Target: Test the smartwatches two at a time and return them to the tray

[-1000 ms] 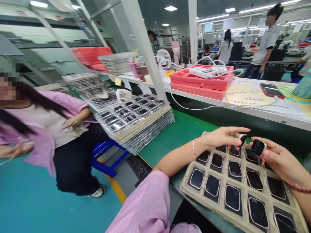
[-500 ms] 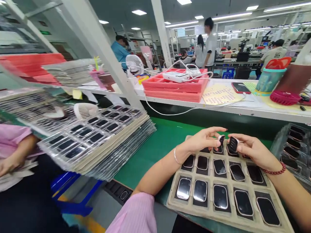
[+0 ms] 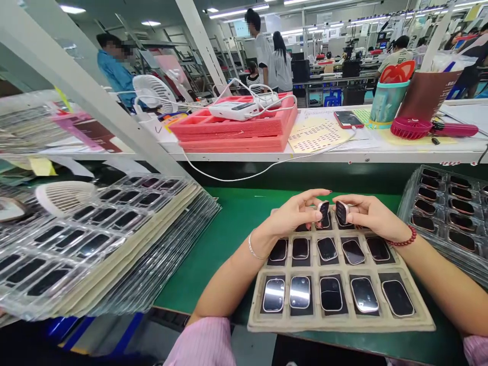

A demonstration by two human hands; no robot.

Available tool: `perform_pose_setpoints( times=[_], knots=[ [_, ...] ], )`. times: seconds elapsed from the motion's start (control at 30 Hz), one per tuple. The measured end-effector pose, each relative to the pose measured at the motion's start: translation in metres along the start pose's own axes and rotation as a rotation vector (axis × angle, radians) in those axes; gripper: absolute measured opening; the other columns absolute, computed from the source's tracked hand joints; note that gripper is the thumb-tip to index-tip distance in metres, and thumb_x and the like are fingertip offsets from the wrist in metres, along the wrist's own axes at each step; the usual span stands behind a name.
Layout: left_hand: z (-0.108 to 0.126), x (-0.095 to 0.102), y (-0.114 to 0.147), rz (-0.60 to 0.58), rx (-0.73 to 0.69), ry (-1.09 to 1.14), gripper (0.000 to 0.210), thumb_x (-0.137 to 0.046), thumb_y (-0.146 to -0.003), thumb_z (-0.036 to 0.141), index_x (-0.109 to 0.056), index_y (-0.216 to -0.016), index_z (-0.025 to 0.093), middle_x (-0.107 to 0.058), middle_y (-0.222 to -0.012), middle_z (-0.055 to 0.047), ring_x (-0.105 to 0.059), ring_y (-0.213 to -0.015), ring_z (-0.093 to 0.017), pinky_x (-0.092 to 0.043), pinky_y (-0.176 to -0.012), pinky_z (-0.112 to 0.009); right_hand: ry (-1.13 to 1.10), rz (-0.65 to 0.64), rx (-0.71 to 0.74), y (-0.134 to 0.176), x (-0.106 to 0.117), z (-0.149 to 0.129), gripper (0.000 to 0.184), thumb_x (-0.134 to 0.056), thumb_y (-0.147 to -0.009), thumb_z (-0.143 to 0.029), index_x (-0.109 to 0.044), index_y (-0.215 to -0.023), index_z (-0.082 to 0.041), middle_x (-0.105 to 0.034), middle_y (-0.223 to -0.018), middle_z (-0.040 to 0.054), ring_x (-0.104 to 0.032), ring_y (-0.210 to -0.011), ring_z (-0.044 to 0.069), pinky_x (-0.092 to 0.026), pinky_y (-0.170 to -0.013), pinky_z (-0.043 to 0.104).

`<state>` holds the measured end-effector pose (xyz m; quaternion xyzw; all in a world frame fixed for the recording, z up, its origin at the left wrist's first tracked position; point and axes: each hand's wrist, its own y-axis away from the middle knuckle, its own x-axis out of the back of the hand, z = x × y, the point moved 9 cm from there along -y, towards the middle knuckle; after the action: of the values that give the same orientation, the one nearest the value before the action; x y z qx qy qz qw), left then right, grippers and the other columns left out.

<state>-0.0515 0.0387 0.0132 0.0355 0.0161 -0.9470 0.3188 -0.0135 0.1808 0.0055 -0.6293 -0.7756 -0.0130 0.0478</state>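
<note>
A beige moulded tray [image 3: 335,323] lies in front of me, its compartments holding several dark, rounded-rectangle smartwatch faces with thin metallic rims, such as this watch face [image 3: 331,294] in the nearest row. Over the tray's far rows, my left hand [image 3: 295,216] pinches a small black watch piece [image 3: 324,213] tilted on edge. My right hand [image 3: 368,213] closes on a second black watch piece [image 3: 340,212] with a pale edge. Both pieces are held up side by side, apart from each other. My fingers hide part of the far row.
Stacked clear trays [image 3: 125,254] of dark screens stand at left, with another clear tray stack [image 3: 442,203] at right. The shelf [image 3: 328,158] ahead carries a red foam tray [image 3: 236,140], a phone [image 3: 348,119], a cup [image 3: 389,107] and a pink fan [image 3: 412,128]. People stand in the background.
My view has turned right, so the neighbouring person has left the picture and more of the right stack shows. Both hands keep their pieces; the right one is turned more edge-on.
</note>
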Motion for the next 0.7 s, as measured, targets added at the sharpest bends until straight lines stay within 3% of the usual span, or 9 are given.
perform_pose_setpoints(
  times=[0.27,0.37,0.53,0.7],
  knots=[
    [0.0016,-0.0030,0.0012,0.005,0.017,-0.011,0.066,-0.078,-0.075,0.035,-0.052,-0.134,0.021,-0.062,-0.098,-0.005,-0.064,-0.071,-0.012,-0.044,-0.054,-0.019,0.087,-0.019,0.036,0.0015,-0.0022,-0.0011,0.055,-0.079,-0.076,-0.041,-0.068,-0.122,-0.016,-0.058,-0.063,-0.0021,-0.048,-0.052,0.010,-0.044,-0.050,0.024],
    [0.0015,-0.0014,0.0004,0.035,0.025,-0.025,0.064,-0.077,-0.076,0.036,-0.053,-0.132,0.018,-0.063,-0.103,-0.007,-0.066,-0.074,-0.014,-0.045,-0.054,-0.020,0.050,-0.015,-0.001,0.0010,-0.0027,0.0024,0.053,-0.076,-0.078,-0.038,-0.066,-0.126,-0.017,-0.064,-0.072,0.0004,-0.054,-0.056,0.011,-0.048,-0.054,0.025],
    [0.0043,0.0060,0.0002,0.172,0.039,-0.087,0.053,-0.068,-0.079,0.028,-0.053,-0.128,0.013,-0.064,-0.111,-0.012,-0.068,-0.091,-0.021,-0.051,-0.058,-0.022,-0.102,0.051,-0.043,-0.0025,0.0006,0.0046,0.059,-0.072,-0.079,-0.031,-0.057,-0.134,-0.020,-0.070,-0.099,0.0069,-0.068,-0.084,0.018,-0.059,-0.069,0.030],
    [0.0089,0.0055,0.0025,0.214,0.023,-0.221,0.034,-0.061,-0.076,0.017,-0.057,-0.109,0.013,-0.067,-0.093,-0.007,-0.067,-0.073,-0.015,-0.043,-0.050,-0.018,-0.022,0.020,-0.035,-0.0018,-0.0037,0.0008,0.041,-0.069,-0.078,-0.025,-0.065,-0.118,-0.018,-0.070,-0.100,0.0062,-0.067,-0.081,0.017,-0.059,-0.070,0.030]
  ],
)
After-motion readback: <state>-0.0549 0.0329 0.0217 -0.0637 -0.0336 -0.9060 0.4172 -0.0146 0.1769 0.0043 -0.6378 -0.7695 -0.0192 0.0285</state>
